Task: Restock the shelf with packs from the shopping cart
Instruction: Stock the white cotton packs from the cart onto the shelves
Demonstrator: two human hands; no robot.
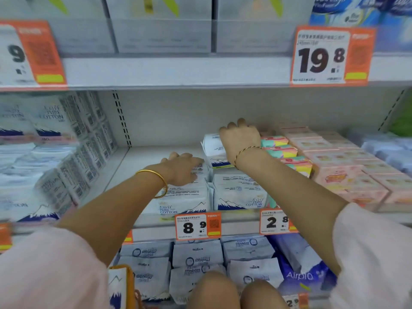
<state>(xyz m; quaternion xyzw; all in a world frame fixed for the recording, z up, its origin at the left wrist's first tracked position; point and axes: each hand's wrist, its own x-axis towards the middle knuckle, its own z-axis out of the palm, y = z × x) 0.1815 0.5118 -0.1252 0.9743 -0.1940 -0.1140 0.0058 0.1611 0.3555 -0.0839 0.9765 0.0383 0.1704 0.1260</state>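
Knees [211, 291] are poking in at the bottom edge, with pink sleeves [44, 270] framing both sides. Left hand [181, 169] is lying palm-down on the front-left pack [178, 197] of white Pure Cotton pads, fingers bending over its top; gripping or just pressing, cannot tell. Right hand [239, 139] is sitting further back, fingers curling over the stacked pack [211, 144] lying tilted on the rear row. Both packs are sitting on the middle shelf [142, 157], near pink packs [347, 175] on the right. Price tag [198, 226] reading 8.9 is hanging below.
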